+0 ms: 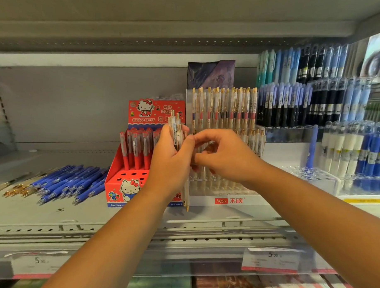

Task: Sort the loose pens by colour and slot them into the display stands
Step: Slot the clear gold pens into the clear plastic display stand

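My left hand (170, 158) grips a small bunch of white-and-gold pens (176, 130) upright, their tips showing below my wrist. My right hand (224, 154) meets it from the right, fingers curled and pinching at one pen of the bunch. Both hands are in front of the clear display stand (221, 200), whose upper row holds several white-and-gold pens (225, 106). To the left stands a red cartoon-cat stand (129, 178) with red pens (137, 150). A pile of loose blue pens (69, 183) lies on the shelf at left, with a few gold-clipped pens (17, 189) beside it.
Tiered clear racks with blue, black and white pens (328, 105) fill the right side. An upper shelf (167, 24) hangs close overhead. The shelf front rail (181, 232) carries price labels (271, 259). A dark purple backing card (211, 73) stands behind the clear stand.
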`<state>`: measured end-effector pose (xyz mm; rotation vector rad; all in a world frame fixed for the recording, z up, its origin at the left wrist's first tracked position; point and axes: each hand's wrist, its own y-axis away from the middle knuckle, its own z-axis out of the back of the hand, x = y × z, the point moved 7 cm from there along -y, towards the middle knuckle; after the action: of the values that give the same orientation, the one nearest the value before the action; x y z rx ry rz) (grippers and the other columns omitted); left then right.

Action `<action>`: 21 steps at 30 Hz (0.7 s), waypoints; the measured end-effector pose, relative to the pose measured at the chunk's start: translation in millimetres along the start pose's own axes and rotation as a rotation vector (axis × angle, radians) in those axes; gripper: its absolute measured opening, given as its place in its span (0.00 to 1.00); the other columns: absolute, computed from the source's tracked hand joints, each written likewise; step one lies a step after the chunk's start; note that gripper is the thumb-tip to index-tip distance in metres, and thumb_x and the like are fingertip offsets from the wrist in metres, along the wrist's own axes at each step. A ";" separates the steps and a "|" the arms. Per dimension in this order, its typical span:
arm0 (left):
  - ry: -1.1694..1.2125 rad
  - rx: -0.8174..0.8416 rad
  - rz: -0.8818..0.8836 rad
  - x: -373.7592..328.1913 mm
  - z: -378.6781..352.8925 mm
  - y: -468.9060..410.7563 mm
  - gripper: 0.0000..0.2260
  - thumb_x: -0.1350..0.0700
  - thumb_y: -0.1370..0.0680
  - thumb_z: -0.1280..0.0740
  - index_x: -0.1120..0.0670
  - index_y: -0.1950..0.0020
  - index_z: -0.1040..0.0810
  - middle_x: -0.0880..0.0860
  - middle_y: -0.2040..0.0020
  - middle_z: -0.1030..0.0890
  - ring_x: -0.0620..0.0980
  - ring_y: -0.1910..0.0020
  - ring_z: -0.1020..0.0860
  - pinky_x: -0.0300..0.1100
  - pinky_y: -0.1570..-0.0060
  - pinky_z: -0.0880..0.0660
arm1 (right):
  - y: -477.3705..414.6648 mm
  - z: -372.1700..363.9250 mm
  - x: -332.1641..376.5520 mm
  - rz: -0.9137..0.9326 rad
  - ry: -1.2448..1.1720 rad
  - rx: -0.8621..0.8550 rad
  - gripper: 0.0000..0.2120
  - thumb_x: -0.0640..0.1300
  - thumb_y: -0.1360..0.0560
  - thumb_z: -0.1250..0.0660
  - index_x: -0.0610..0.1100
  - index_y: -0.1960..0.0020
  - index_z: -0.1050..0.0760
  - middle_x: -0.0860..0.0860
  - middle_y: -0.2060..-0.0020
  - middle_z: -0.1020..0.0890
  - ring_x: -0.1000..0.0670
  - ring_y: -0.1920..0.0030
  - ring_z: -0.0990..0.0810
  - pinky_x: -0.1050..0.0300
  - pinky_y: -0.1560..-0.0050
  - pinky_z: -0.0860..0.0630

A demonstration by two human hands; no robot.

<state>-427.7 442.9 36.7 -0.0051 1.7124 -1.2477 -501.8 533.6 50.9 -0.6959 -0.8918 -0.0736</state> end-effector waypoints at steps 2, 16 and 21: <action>0.025 0.034 0.005 0.9 -2.9 1.1 0.06 0.57 0.18 0.37 0.45 0.48 0.27 0.41 0.58 0.18 0.42 0.57 0.17 0.38 0.64 0.21 | -1.1 2.4 -3.6 -0.032 -0.010 -0.021 0.08 0.31 0.26 0.29 0.40 0.50 0.18 0.51 0.64 0.16 0.57 0.70 0.20 0.68 0.72 0.27; -0.019 0.035 -0.023 -2.9 -6.0 2.5 0.06 0.57 0.17 0.39 0.46 0.49 0.29 0.43 0.53 0.20 0.36 0.53 0.21 0.38 0.54 0.22 | 0.3 20.4 -13.3 -0.097 -0.095 -0.247 0.05 0.41 0.22 0.31 0.40 0.49 0.21 0.45 0.56 0.14 0.47 0.53 0.15 0.51 0.50 0.17; -0.074 -0.013 -0.040 -3.8 -2.8 0.4 0.06 0.58 0.17 0.39 0.47 0.51 0.30 0.44 0.60 0.25 0.35 0.64 0.26 0.30 0.62 0.29 | 0.2 38.9 -8.4 -0.065 -0.241 -0.372 0.06 0.37 0.21 0.34 0.40 0.45 0.27 0.43 0.55 0.15 0.48 0.58 0.14 0.59 0.63 0.17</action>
<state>-427.4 447.1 39.0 -0.0928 1.6638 -1.2509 -533.9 554.6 61.1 -1.0369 -1.1466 -0.2213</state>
